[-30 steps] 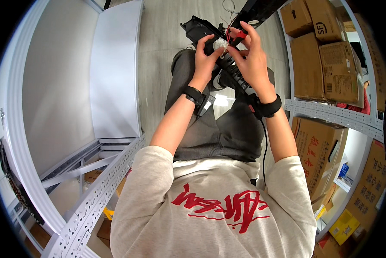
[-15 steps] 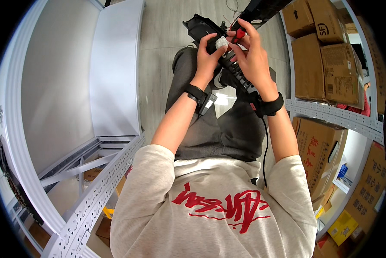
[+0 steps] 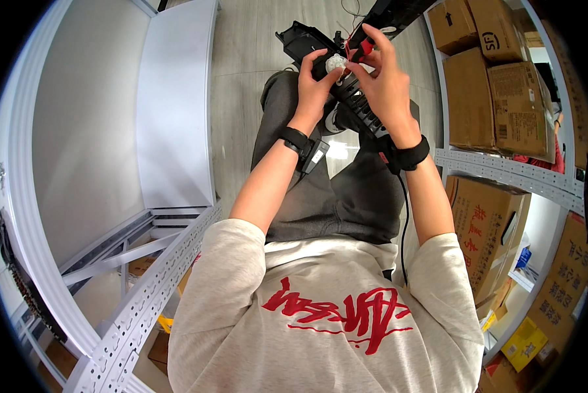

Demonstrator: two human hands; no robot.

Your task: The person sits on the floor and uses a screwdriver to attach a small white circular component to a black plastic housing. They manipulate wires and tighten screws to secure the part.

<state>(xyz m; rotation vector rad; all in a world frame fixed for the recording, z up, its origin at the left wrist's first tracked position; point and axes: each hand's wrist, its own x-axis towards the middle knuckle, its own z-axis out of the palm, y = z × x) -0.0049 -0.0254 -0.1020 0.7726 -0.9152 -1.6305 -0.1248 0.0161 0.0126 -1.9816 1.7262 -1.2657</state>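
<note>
A black assembly (image 3: 361, 105) with a ribbed lower section lies diagonally between my legs, with an open black housing (image 3: 300, 40) and a long dark panel (image 3: 402, 14) at its upper end. Thin red wires run beside a white rounded part (image 3: 335, 63). My left hand (image 3: 312, 90) grips around that part, thumb against its lower side. My right hand (image 3: 387, 88) is closed on a red-and-black tool (image 3: 365, 47), its index finger raised along it and its thumb by the white part. The exact contact under the fingers is hidden.
Cardboard boxes (image 3: 467, 98) fill the metal shelving (image 3: 510, 173) on my right, with a bit of red fabric behind. A white panel (image 3: 173, 105) and perforated metal frame (image 3: 130, 314) stand on my left. Pale tiled floor (image 3: 238, 59) shows beyond my legs.
My right hand and the red-and-black tool have moved up slightly, and my left hand has shifted a little upward too. Both stay around the white part.
</note>
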